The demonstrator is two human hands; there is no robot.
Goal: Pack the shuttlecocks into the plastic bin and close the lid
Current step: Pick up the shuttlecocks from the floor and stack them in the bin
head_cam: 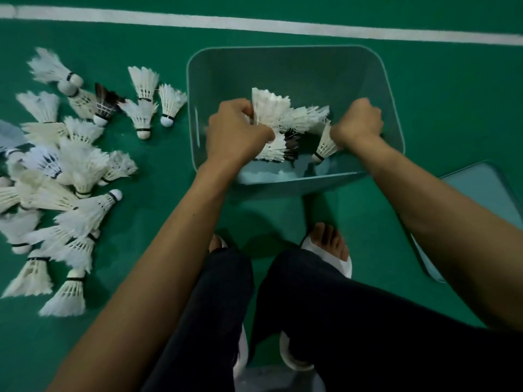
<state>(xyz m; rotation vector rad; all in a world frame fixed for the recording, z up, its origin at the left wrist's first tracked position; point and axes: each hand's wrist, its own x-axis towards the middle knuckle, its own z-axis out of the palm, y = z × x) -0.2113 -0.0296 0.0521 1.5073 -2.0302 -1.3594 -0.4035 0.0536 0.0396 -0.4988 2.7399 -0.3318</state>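
A clear plastic bin (285, 56) stands open on the green court floor ahead of me. Both my hands are inside it. My left hand (235, 131) is closed around a bunch of white shuttlecocks (268, 108), with a dark-feathered one under them. My right hand (358, 123) is closed on a white shuttlecock (325, 145) near the bin's right wall. A large pile of loose white shuttlecocks (65, 179) lies on the floor to the left of the bin, and a dark one (103, 104) is among them. The lid (486, 193) lies flat on the floor at the right.
A white court line (254, 24) runs across the floor behind the bin. My knees in dark trousers and my feet in white sandals (328, 250) are just in front of the bin.
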